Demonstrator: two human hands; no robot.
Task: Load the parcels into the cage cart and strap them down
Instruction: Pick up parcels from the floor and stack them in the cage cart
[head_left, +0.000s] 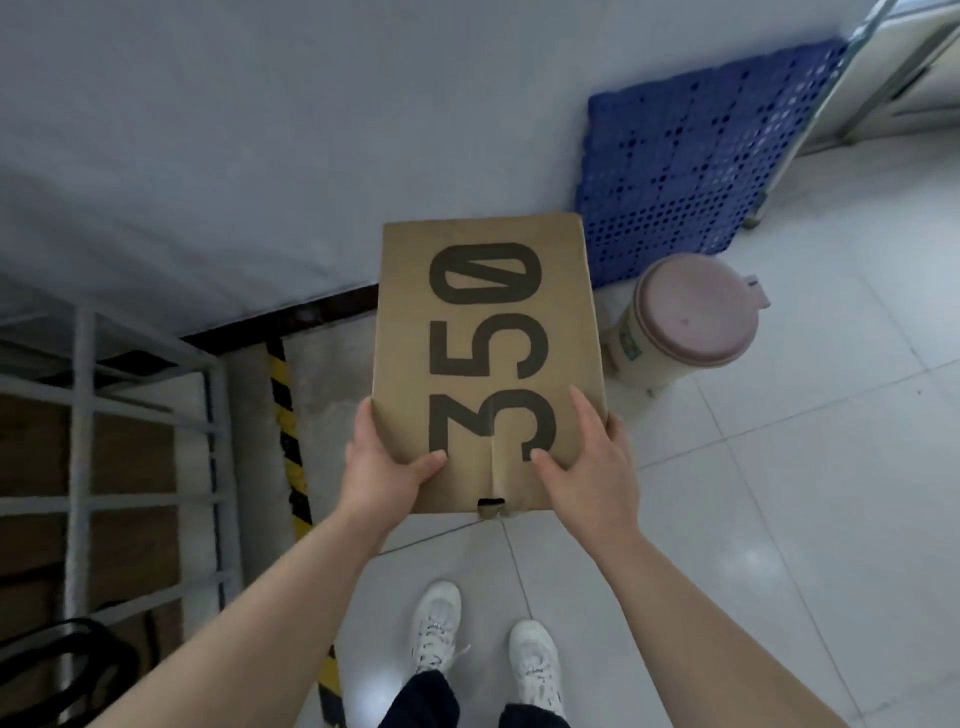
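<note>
1. Out in front at about waist height, a cardboard parcel (488, 358) printed "350" is carried flat over the tiled floor, well clear of the ground.
2. Left hand (387, 467) clamps the near left corner, thumb on top and fingers curled under out of sight; right hand (589, 467) does the same at the near right corner, thumb and forefinger spread on the lid.
3. To the person's left stands the cage cart (119, 415), grey bars around brown parcels already inside; a black strap (67, 660) hangs at its near lower edge.
4. Risks, as I judge them: both grips sit at the near end only, so the far end could dip and slip out; swinging left could knock the parcel against the bars.
5. A lidded bin (685, 322) and blue pallet (701, 161) stand to the right; the striped floor edge (291, 431) beside the cart could trip a sidestep.
</note>
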